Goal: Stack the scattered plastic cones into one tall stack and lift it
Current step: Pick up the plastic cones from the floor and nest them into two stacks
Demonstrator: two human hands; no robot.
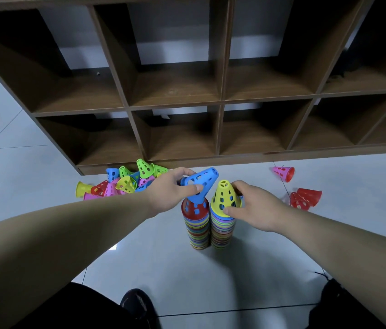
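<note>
fingers of the left hand [173,191] grasp a tilted blue cone [205,182] over the red-topped stack [196,225], likely to cap it; fingers of the right hand [256,208] clasp the yellow cone [224,194] atop the neighbouring stack [222,231] on the floor [163,257], probably steadying it.

Yellow cone [224,194] partly hides rt hand [256,207]; shelf [222,100] cropped.

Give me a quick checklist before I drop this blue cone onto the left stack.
1. Left hand grips blue cone: ok.
2. Blue cone upright over left stack: not ok, tilted.
3. Right hand holds yellow cone on right stack: ok.
4. Both stacks standing straight: ok.
5. Loose cones all gathered: not ok, pile and red cones remain.
</note>
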